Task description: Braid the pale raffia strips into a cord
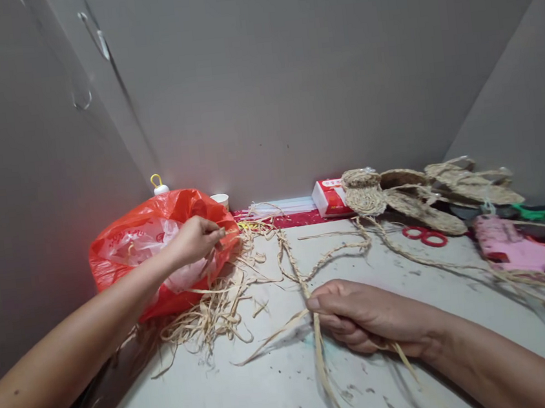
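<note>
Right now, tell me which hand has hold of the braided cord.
The right hand: its thumb and fingers pinch the braided cord, while the left hand is apart from it, over by the red plastic bag.

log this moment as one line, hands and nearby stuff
left hand: by red bag, grip unclear | right hand: holding braided cord | loose strips: beside red bag

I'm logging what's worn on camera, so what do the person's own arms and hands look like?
Left hand and right hand are ungloved, with no ring, bracelet or watch visible. Left arm and right arm are bare where they show, no sleeve in view; the left one has a small spot.
</note>
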The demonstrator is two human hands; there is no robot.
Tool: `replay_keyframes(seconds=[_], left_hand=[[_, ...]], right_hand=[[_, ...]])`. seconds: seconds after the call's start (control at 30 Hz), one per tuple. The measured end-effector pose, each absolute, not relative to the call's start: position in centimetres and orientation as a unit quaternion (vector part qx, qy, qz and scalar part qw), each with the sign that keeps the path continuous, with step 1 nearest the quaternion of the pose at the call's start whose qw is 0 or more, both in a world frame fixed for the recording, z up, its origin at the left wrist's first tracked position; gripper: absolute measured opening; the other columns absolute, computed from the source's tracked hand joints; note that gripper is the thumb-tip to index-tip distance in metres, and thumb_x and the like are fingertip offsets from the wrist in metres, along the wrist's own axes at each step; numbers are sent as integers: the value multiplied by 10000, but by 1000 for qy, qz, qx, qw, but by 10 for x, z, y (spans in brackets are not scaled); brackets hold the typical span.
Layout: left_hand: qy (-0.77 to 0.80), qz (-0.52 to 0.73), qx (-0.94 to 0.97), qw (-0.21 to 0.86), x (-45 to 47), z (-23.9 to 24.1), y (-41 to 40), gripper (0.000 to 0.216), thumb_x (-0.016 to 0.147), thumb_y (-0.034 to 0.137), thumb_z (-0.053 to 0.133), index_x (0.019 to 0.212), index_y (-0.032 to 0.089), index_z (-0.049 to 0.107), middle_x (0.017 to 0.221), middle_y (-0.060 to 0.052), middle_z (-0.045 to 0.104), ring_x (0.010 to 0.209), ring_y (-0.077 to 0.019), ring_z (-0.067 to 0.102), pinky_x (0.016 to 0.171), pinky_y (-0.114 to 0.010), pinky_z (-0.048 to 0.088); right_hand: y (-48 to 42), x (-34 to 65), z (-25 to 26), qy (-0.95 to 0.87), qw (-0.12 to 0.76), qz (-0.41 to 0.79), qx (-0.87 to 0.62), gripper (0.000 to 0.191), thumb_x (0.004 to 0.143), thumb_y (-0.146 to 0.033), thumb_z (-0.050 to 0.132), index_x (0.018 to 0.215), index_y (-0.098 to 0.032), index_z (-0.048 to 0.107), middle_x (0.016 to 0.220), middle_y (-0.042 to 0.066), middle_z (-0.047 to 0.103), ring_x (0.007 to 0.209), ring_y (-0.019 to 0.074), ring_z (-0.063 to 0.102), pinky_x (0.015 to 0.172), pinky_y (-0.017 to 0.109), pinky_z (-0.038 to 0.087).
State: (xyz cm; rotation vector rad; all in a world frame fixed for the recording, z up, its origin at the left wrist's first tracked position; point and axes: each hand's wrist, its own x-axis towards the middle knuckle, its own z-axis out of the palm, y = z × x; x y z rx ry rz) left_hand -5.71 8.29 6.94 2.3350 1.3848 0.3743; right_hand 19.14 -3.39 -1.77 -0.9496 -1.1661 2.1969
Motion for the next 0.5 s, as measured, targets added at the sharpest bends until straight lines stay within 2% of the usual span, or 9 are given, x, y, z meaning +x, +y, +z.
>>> replay_keyframes(seconds=[0.1, 0.2, 0.37, 0.43, 0.5], left_hand=[[495, 216, 789, 294, -64, 95, 77, 256, 834, 343, 549, 864, 122, 676, 671, -53, 637, 442, -61, 433, 463, -216, 314], [480, 257, 750, 375, -64, 104, 64, 229, 831, 263, 569, 1010, 149, 655, 589, -7, 600, 410, -50, 398, 443, -211, 302], [480, 249, 705, 459, -58, 87, 46, 189, 827, 296, 587, 900, 138, 659, 488, 26, 532, 385, -41, 400, 425, -204, 288], [467, 253, 687, 497, -56, 83, 43, 194, 835, 298, 571, 898, 132, 649, 540, 11, 573, 405, -40, 434, 433, -199, 305], [441, 260, 662, 547, -56, 83, 40, 188, 842, 249, 536, 946, 125, 632, 694, -35, 654, 462, -47, 500, 453, -196, 328]], right_hand=[[-34, 191, -18, -430, 235, 798, -352, 461, 763, -483, 616, 501, -183, 385, 362, -116, 237, 312, 5, 91, 304, 160, 48], [-34, 190, -18, -430, 232, 800, -348, 467, 767, -494, 606, 500, -184, 379, 362, -114, 237, 312, 6, 90, 306, 160, 49], [-34, 189, -19, -430, 233, 800, -346, 472, 781, -477, 595, 490, -186, 366, 353, -118, 226, 305, 5, 92, 304, 156, 55], [-34, 190, -20, -432, 234, 798, -349, 467, 794, -467, 584, 491, -186, 367, 358, -113, 240, 303, 7, 103, 300, 157, 66], [-33, 191, -21, -433, 234, 797, -350, 459, 798, -456, 584, 493, -184, 374, 363, -110, 250, 303, 9, 108, 298, 159, 70]])
